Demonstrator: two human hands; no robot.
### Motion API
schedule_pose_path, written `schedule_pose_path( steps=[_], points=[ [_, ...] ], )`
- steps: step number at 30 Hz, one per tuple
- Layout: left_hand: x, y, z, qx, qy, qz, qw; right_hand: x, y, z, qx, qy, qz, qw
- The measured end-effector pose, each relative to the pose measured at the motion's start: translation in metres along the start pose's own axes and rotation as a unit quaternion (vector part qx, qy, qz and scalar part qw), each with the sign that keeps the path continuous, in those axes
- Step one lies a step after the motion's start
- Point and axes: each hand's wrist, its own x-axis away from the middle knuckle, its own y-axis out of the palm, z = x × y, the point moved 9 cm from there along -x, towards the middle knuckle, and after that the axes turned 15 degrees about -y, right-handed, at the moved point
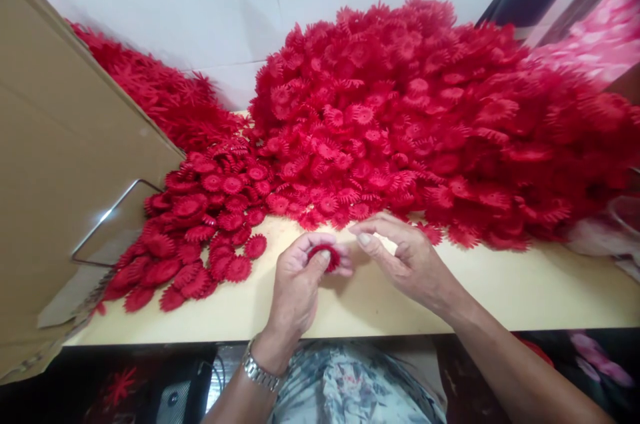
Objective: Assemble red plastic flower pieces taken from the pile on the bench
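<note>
Left hand: we see our left hand [300, 277] near the front edge of the table, fingers curled around a small red plastic flower head [325, 255], pinching it between thumb and forefinger; a metal wristwatch [260, 371] sits on the wrist.
Right hand: our right hand [400, 254] hovers just beside the left, fingers loosely bent and holding nothing, its fingertips [363, 234] close to the held flower head; we cannot tell whether they touch it.
Flower head: it is lifted slightly above the pale yellow table [500, 291], over the middle of the front edge.
Big pile: a large heap of red plastic flower heads [425, 111] fills the back and right side of the table, up against the white tiled wall [200, 4].
Small pile: a flatter spread of red flower discs [200, 224] lies toward the left front part of the table, near our left hand.
Left edge: a brown cardboard box [60, 157] stands tilted at the left edge, and more thin red spiky plastic pieces [160, 97] lie behind it.
Below: patterned cloth [350, 384] shows under the front edge.
</note>
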Motion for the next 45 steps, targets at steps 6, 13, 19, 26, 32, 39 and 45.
schedule_pose_path(
  steps=[6,13,19,26,32,39,45],
  points=[
    [0.003,0.0,0.001,-0.005,0.006,-0.014,1.0,0.007,-0.002,0.003,0.001,-0.002,0.005,1.0],
    [0.003,-0.004,-0.006,-0.016,-0.012,0.015,1.0,0.012,-0.002,0.006,-0.011,0.008,0.014,1.0],
    [0.004,-0.002,-0.01,-0.04,-0.03,0.018,0.999,0.014,0.0,0.004,-0.024,0.014,0.009,1.0],
    [0.002,0.0,-0.007,-0.041,-0.043,-0.008,0.998,0.01,0.006,-0.012,-0.043,-0.004,-0.006,0.999],
    [0.005,0.007,-0.007,0.001,-0.055,-0.074,0.996,0.013,0.007,-0.007,-0.023,-0.002,-0.011,1.0],
    [0.003,-0.004,-0.012,-0.039,-0.047,-0.012,0.998,0.017,0.01,-0.001,-0.022,0.007,-0.011,1.0],
    [0.006,-0.008,-0.014,-0.071,-0.062,0.015,0.995,0.019,0.007,-0.002,-0.017,0.003,0.001,1.0]
  ],
)
